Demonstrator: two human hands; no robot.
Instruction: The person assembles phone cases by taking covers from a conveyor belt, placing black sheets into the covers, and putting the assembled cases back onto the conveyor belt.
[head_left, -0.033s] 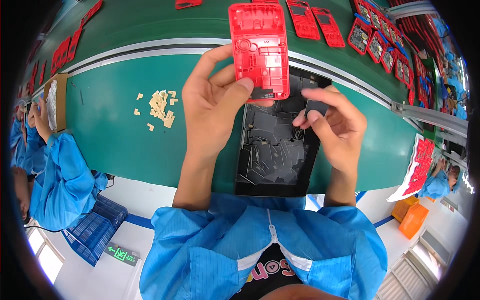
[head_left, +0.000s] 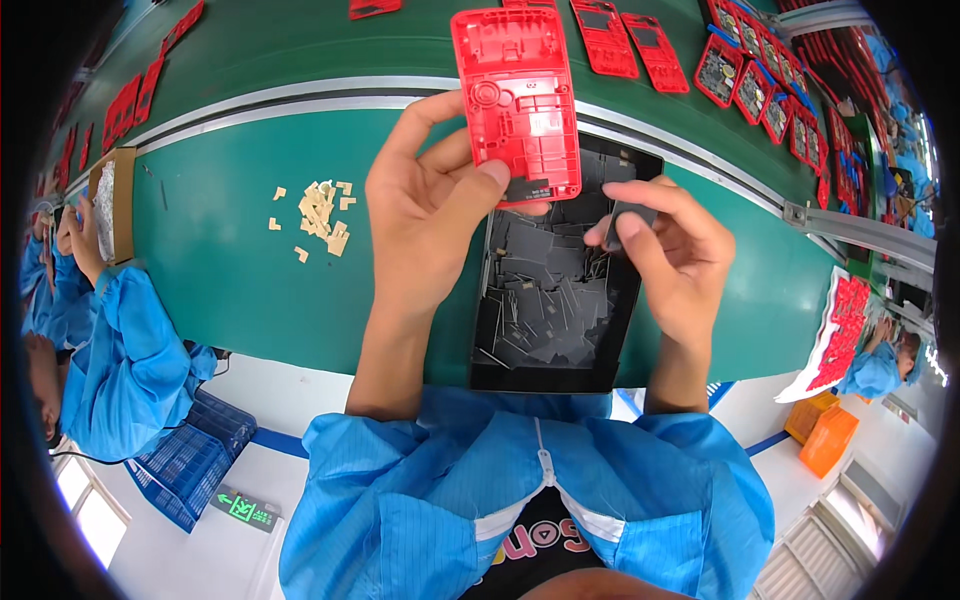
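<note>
1. The left hand (head_left: 430, 215) rises from a bare forearm out of a blue smock sleeve. Its thumb lies across the lower edge of a red plastic shell (head_left: 517, 100) and its fingers curl round the shell's left edge, so the hand grips it firmly.
2. The red plastic shell is a flat, rounded rectangle seen from its inner side, moulded with ribs, small posts and a round recess. It is held tilted above the far end of the black tray (head_left: 485, 350), over the metal rail that bounds the worktop's far edge.
3. The right hand (head_left: 680, 260) comes up from the near edge of the worktop with its wrist bent inward. Its thumb and forefinger pinch narrowly on a small dark grey pad (head_left: 630, 218), while the other fingers fold loosely beneath.
4. The black tray is a shallow rectangle with a low rim, lying between the two forearms at the near edge of the green worktop (head_left: 240, 280). It holds a loose heap of thin, matte grey squares (head_left: 545, 300), overlapping at all angles.
5. A scatter of small tan chips (head_left: 322, 215) lies on the worktop to the left of the left hand, well apart from the tray.
6. Further red shells (head_left: 640, 45) lie in a row on the green belt beyond the rail.
7. Another person's blue sleeve (head_left: 120, 350) reaches in at the left edge.
</note>
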